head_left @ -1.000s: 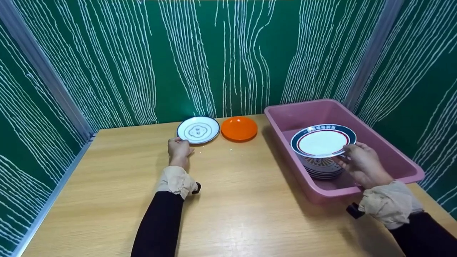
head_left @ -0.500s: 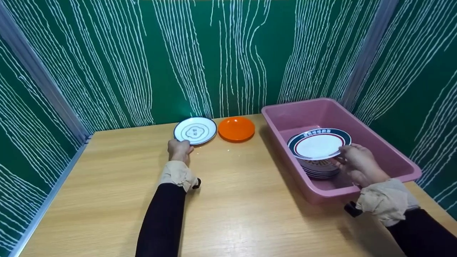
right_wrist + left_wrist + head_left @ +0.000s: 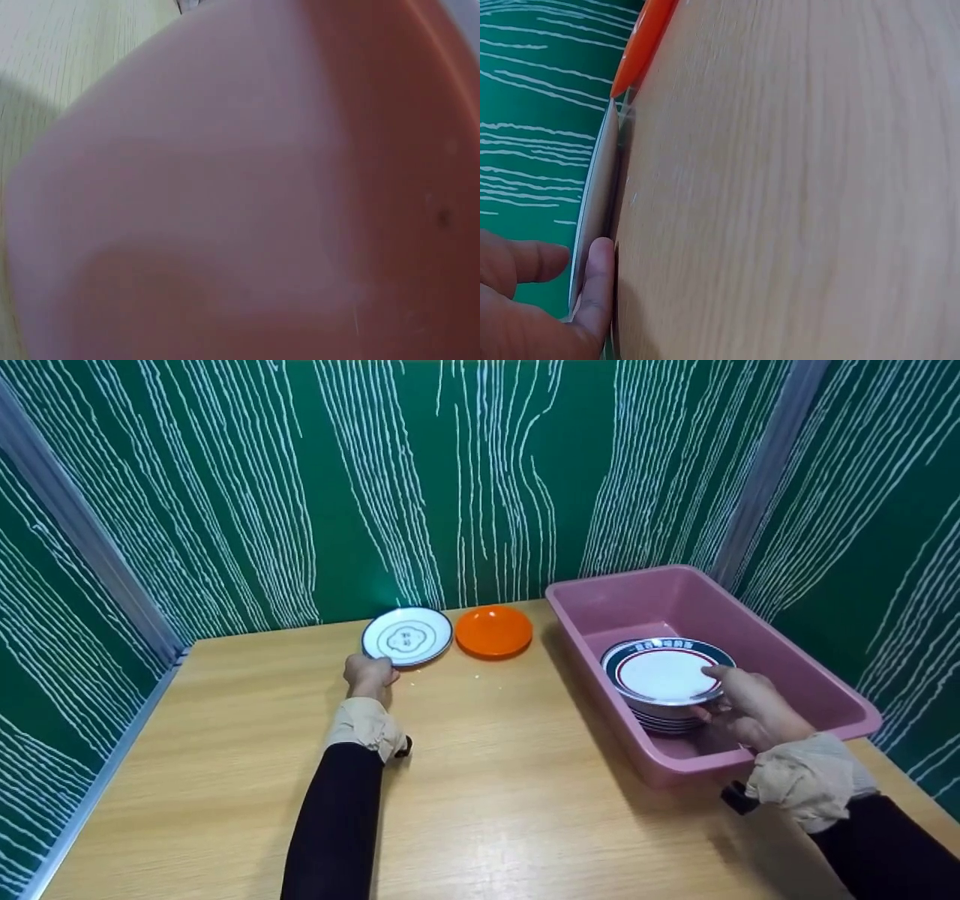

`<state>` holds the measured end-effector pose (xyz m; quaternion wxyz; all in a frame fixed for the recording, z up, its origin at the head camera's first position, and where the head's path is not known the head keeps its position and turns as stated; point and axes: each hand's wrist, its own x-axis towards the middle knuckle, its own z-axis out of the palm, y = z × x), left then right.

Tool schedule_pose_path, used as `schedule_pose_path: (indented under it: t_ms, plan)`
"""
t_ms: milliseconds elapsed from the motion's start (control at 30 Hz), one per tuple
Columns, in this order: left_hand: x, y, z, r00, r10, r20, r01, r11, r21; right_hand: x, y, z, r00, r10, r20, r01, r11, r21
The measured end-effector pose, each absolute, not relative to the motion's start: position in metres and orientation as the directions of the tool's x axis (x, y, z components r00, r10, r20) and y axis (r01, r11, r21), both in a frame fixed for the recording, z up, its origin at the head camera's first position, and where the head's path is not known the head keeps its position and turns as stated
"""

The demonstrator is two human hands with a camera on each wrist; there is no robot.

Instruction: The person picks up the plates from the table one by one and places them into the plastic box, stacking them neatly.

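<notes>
My left hand (image 3: 367,673) holds the near edge of a small white plate (image 3: 405,636) with a dark rim line and printed centre. In the left wrist view, its thumb and finger lie on either side of the plate's rim. Inside the pink tub (image 3: 615,601), my right hand (image 3: 761,706) grips the right edge of a white plate with a dark green band and red ring (image 3: 664,675), thumb on top. That plate lies over a stack of plates (image 3: 664,724), mostly hidden; whether it fully rests there I cannot tell. Only the tub's outer wall (image 3: 187,195) fills the right wrist view.
An orange plate (image 3: 493,631) lies just right of the small white plate. Both are near the back edge of the wooden table (image 3: 480,780). A green wall (image 3: 360,510) with white wavy lines rises behind, with side walls left and right.
My right hand has lowered the green-banded plate onto or close over the stack, and it now lies flatter. My left hand stays at the small white plate. The view has shifted slightly.
</notes>
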<state>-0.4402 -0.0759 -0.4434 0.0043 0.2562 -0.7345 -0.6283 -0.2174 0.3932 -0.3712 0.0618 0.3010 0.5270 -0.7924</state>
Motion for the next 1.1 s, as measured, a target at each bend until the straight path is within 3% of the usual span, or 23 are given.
schedule_pose_path:
  t_ms: [133, 367, 467, 633, 1100]
  plan:
    - [-0.438, -0.082, -0.444, -0.869, -0.39, -0.303, -0.369, 0.105, 0.924, -0.22, 0.39, -0.371, -0.792, 0.235, -0.563, 0.44, -0.42, -0.794]
    - [-0.431, -0.089, -0.443, -0.899, -0.384, -0.21, -0.348, 0.336, 0.875, -0.227, 0.384, -0.37, -0.768, 0.285, -0.574, 0.445, -0.407, -0.798]
    - [-0.429, -0.087, -0.442, -0.903, -0.371, -0.216, -0.349, 0.342, 0.873, -0.226, 0.385, -0.371, -0.767, 0.303, -0.565, 0.448, -0.377, -0.811]
    - [-0.43, -0.083, -0.44, -0.893, -0.381, -0.242, -0.368, 0.304, 0.879, -0.223, 0.388, -0.371, -0.74, 0.329, -0.587, 0.471, -0.369, -0.801]
    - [-0.436, -0.08, -0.445, -0.861, -0.39, -0.326, -0.337, -0.042, 0.941, -0.223, 0.387, -0.372, -0.74, 0.332, -0.585, 0.475, -0.359, -0.804]
